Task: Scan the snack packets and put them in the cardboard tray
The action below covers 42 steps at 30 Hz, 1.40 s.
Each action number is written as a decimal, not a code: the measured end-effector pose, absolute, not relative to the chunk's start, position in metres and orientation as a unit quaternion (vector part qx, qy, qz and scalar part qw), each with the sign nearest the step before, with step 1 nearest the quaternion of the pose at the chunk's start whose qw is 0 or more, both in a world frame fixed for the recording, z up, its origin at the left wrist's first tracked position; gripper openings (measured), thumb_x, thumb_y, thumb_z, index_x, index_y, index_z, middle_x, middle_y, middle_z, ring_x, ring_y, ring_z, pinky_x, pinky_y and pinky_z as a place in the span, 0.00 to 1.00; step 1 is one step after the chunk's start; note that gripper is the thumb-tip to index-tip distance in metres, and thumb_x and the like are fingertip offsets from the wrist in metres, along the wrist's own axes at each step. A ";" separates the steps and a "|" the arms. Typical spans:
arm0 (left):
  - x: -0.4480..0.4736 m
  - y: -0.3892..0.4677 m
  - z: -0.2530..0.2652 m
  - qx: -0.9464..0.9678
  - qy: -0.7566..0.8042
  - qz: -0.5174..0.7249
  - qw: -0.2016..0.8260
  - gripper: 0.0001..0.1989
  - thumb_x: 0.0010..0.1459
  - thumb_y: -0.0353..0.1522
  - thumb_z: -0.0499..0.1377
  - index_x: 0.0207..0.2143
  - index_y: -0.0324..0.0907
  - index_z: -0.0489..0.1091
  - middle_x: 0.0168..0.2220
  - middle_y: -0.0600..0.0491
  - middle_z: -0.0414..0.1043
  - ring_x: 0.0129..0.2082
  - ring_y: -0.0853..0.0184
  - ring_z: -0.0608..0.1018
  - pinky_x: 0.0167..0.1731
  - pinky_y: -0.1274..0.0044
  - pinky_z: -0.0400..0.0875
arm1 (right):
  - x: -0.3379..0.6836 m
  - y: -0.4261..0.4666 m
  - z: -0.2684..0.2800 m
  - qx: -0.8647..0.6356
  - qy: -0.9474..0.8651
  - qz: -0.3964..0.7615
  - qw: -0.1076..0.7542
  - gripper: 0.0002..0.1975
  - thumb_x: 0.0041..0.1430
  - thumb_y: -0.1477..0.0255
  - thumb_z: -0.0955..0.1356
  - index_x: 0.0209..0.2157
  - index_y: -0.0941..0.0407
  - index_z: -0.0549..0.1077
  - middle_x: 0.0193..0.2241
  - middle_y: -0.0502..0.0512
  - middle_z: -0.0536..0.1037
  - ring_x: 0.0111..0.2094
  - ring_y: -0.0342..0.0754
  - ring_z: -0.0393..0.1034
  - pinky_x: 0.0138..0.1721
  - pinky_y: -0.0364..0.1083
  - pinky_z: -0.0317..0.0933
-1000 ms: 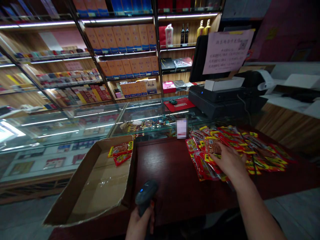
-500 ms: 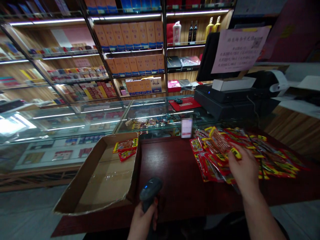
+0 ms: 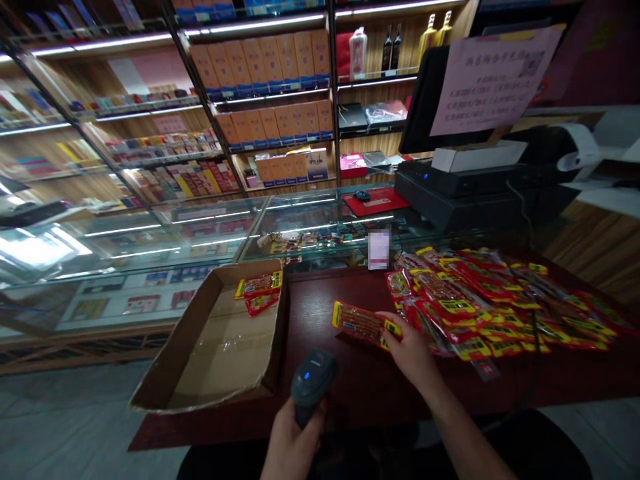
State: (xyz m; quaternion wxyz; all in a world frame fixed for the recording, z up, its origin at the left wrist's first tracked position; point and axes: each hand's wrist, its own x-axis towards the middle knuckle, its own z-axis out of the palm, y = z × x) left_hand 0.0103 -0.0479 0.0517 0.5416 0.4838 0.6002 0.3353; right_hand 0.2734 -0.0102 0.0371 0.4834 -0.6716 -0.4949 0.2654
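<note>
My left hand [image 3: 296, 433] is wrapped round the grip of a dark barcode scanner [image 3: 314, 377] with a lit blue light, low over the table's front. My right hand [image 3: 413, 350] pinches one end of a red and yellow snack packet [image 3: 361, 323] with brown sticks showing through its clear front. This packet is held above the table, to the upper right of the scanner and apart from it. A heap of similar snack packets [image 3: 465, 293] lies to the right. On the left, an open cardboard box [image 3: 220, 367] holds a few packets [image 3: 259, 285] in its far corner.
The dark red table [image 3: 320, 293] carries the box and heap. Behind it is a glass display counter [image 3: 210, 223] with a mouse [image 3: 361, 195] on a red mat [image 3: 390, 200]. A monitor [image 3: 425, 100] with a paper sign stands back right. A cable crosses the heap.
My right hand has moved left from the heap, carrying one snack packet towards the scanner. My left hand still holds the scanner. The view has shifted slightly.
</note>
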 end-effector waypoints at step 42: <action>0.006 -0.041 0.003 0.353 0.553 0.383 0.651 0.20 0.47 0.48 0.67 0.25 0.41 0.67 0.13 0.59 0.65 0.10 0.74 0.63 0.11 0.81 0.57 | 0.017 0.230 0.107 -0.584 -0.576 0.405 0.404 0.14 0.61 0.73 0.72 0.49 0.57 0.73 0.46 0.56 0.78 0.43 0.49 0.75 0.45 0.51 0.72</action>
